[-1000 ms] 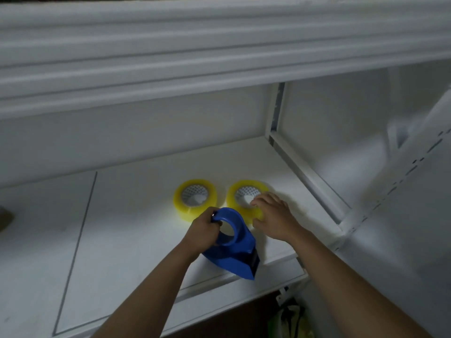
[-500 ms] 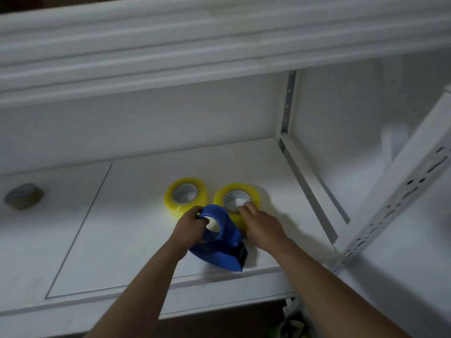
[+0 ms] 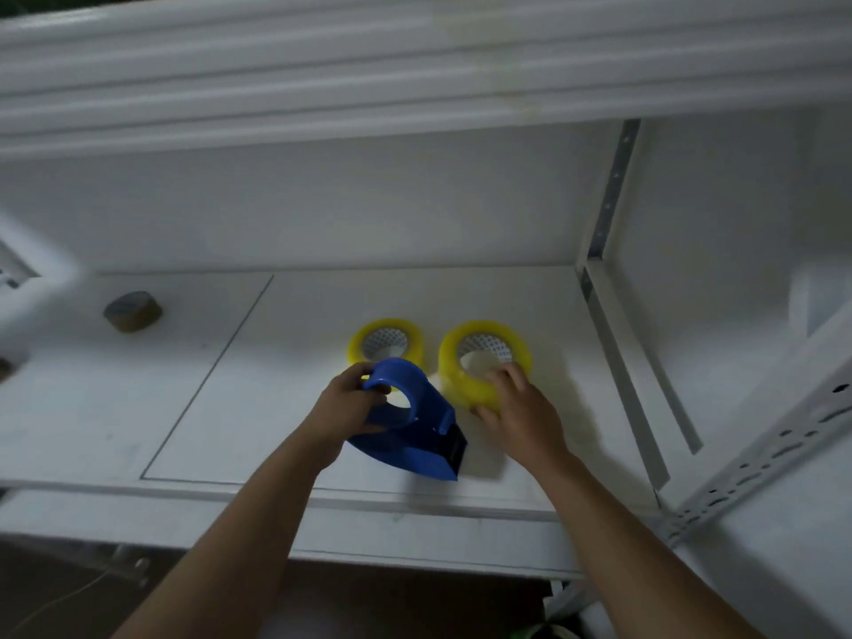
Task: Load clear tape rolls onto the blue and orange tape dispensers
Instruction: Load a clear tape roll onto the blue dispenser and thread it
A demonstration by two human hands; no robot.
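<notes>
On the smooth white shelf (image 3: 138, 408), the left hand (image 3: 343, 410) grips the hard, curved blue tape dispenser (image 3: 410, 426) by its round hub, while the right hand (image 3: 516, 408) pinches the near rim of the right tape roll (image 3: 484, 362), a glossy yellowish ring, tilting it up. That slick rim could slip from so shallow a pinch, or the roll could jam crooked on the hub. The left tape roll (image 3: 386, 339) lies flat, partly behind the dispenser.

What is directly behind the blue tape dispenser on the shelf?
Behind the blue tape dispenser, held by the left hand, lies the left tape roll. Its near edge is covered by the dispenser.
</notes>
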